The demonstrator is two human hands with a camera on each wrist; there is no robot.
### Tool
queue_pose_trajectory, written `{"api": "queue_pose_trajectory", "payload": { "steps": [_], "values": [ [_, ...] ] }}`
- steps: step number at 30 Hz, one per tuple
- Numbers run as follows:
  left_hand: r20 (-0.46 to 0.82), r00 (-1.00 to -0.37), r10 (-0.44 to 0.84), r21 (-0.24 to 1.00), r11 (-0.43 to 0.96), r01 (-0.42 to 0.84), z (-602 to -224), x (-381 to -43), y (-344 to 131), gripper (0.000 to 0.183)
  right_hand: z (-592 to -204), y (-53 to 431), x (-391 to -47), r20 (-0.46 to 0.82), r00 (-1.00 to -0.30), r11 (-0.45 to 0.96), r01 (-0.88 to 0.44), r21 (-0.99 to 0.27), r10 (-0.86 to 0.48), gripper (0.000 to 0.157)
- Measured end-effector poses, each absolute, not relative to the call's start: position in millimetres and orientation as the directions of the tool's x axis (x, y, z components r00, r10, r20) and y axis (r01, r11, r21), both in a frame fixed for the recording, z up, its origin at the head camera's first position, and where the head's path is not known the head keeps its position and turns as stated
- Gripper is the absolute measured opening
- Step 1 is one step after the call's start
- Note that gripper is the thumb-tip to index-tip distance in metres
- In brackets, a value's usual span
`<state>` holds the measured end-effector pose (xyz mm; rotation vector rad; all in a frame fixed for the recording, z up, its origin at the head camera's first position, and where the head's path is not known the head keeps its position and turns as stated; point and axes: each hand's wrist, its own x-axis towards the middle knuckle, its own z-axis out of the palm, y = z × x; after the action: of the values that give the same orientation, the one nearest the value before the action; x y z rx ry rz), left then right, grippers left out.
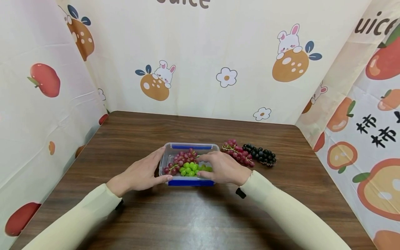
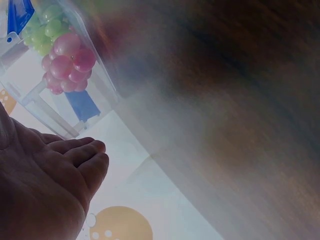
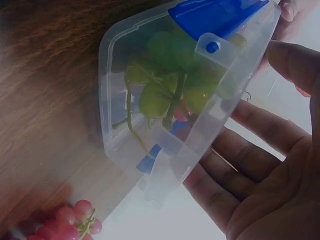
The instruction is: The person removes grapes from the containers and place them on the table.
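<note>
Brown wood-grain tabletop (image 1: 134,128) under a container (image 1: 191,178) and two bunches

Seen from the head view, with twelve o'clock at the far side, the tabletop runs dark brown, its grain lying mostly crosswise. Its far corners, at eleven and one o'clock, are rounded, and it shines palely toward six. The clear, blue-clasped container sits flat near the middle. Between two and three o'clock from it lies a bunch of red grapes (image 1: 240,153), apart from its wall. Just beyond, at the bunch's three o'clock, lies a bunch of black grapes (image 1: 260,154).
</note>
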<state>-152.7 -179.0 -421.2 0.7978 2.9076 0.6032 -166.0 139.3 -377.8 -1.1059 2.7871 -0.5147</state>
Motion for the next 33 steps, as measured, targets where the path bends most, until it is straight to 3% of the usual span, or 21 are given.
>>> {"api": "queue_pose_trajectory", "payload": {
  "steps": [18,33],
  "values": [
    [0.047,-0.859,0.509,0.383,0.785,0.486,-423,-155,-180,0.119,-380,133,-173,-0.043,-0.744,0.705,-0.610,-0.360,-0.666,0.042],
    [0.039,-0.863,0.503,0.387,0.789,0.477,-423,-153,-179,0.118,-378,122,-177,-0.159,-0.772,0.773,-0.552,-0.313,-0.616,0.048]
  ]
}}
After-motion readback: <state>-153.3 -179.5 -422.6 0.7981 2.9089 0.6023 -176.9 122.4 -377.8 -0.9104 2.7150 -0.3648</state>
